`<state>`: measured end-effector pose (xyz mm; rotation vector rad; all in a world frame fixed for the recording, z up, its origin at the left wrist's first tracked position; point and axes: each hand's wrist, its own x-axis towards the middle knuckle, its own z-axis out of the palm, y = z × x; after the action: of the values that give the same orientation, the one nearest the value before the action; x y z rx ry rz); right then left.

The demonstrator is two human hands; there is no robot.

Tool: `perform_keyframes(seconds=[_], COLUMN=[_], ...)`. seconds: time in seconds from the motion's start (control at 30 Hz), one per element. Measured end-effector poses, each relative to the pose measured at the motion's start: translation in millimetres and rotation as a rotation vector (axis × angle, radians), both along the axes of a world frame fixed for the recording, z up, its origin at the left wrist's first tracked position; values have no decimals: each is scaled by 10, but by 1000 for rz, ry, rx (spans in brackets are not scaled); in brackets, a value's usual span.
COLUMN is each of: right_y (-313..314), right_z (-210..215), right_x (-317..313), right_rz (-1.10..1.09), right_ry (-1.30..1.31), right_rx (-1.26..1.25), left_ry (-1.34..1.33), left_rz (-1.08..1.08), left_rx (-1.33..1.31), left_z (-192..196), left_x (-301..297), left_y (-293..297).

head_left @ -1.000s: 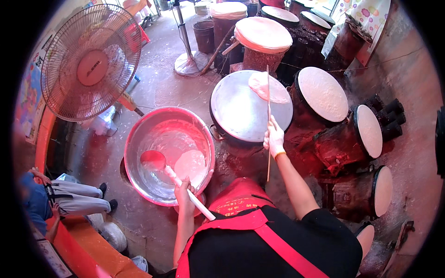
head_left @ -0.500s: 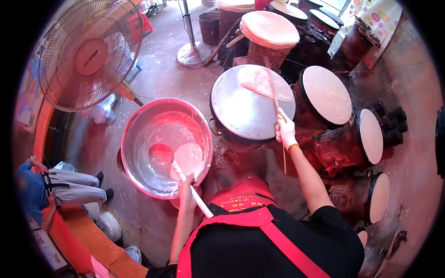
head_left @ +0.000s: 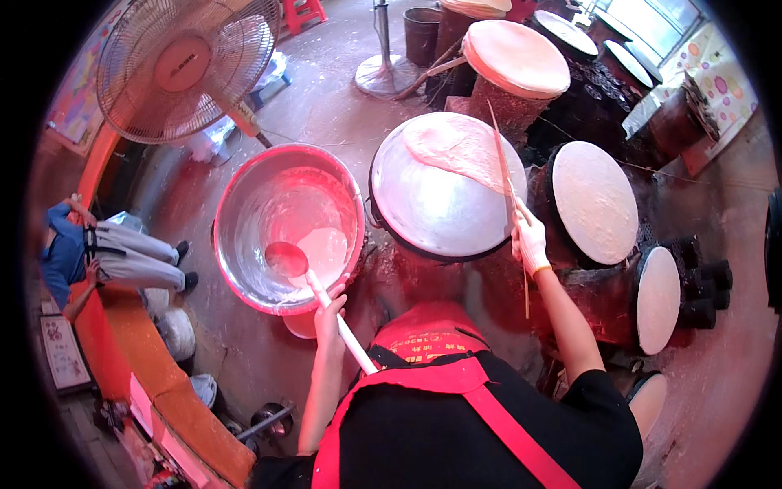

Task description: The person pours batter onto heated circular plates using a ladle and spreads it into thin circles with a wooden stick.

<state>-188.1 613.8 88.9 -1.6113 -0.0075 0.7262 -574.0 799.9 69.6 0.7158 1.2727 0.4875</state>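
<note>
My left hand [head_left: 329, 319] is closed round the white handle of a ladle [head_left: 345, 336]. The ladle's round bowl [head_left: 287, 259] sits inside a big metal basin [head_left: 238, 244] with a pink-red rim, beside pale batter [head_left: 326, 244] at the bottom. In a white glove, my right hand [head_left: 529, 240] grips a long thin wooden stick [head_left: 499, 151]. That stick lies across the right side of a round griddle [head_left: 440, 213], along the edge of a layer of wet batter [head_left: 456, 151]. The batter covers the griddle's far and right part; bare shiny metal shows nearer me.
Right of the griddle stand several drum stoves with round pale-topped plates [head_left: 595, 204]. A stack of pale flat rounds [head_left: 516, 57] sits beyond it. A standing fan [head_left: 183, 65] is at far left, a metal pole base [head_left: 387, 75] ahead. Another person [head_left: 114, 253] stands at left.
My right hand has swept the stick across the griddle, and the batter layer now reaches further over its far and right side. The ladle stays in the basin. The whole view has shifted somewhat.
</note>
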Motion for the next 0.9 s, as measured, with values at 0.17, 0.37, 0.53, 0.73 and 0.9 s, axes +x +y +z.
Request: perform_keyframes(seconds=[0.17,0.37,0.53,0.73,0.9], right_y=[363,-107,60,133,68], right_z=[-82,-21,37,-23,22], right_x=[156,275,837,891,1254], right_rz=[389,700,397,858,827], right_ry=[-90,78,-79,76,40], right_rx=[53,66,41,17,-10], left_ry=[8,55,48,152,206], left_rz=[36,34,53,76,115], left_rx=[-13,-41,6,-15,-55], left_z=[200,334,461,639,688], left_x=[273,305,390,369,251], left_y=[-250,-382,-470,-817,-1157])
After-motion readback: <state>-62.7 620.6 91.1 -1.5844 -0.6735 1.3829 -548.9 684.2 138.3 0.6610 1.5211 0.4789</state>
